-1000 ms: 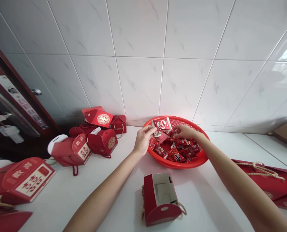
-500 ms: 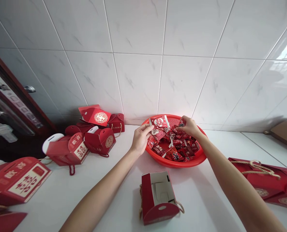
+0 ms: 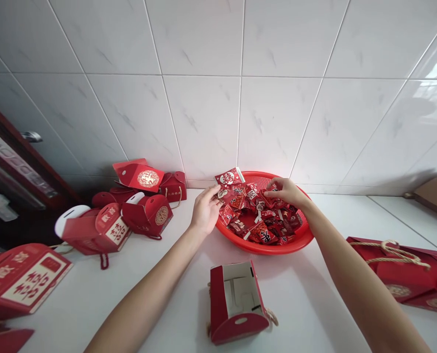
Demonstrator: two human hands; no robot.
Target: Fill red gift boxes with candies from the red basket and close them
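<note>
A red plastic basket (image 3: 302, 241) holds a heap of small red snack packets (image 3: 264, 233). At its left rim, my left hand (image 3: 204, 212) is closed on snack packets; one flat packet (image 3: 228, 177) with white lettering sticks up above the fingertips. Over the far right part of the heap my right hand (image 3: 288, 192) bends down, its thumb and fingers pinching a packet (image 3: 274, 193) that they partly cover. Between my forearms stands an open red gift box (image 3: 239, 329) with rope handles; its pale inside shows no packets.
Several red gift boxes (image 3: 110, 228) stand along the left side, some with flaps up. At the right lies a larger red box (image 3: 405, 274) with a rope handle, and behind it a brown carton (image 3: 435, 198). A tiled wall (image 3: 211, 127) closes off the back.
My left hand has shifted slightly left with its packets. My right hand has moved a little along the heap, fingers still down among the packets. The view has turned slightly.
</note>
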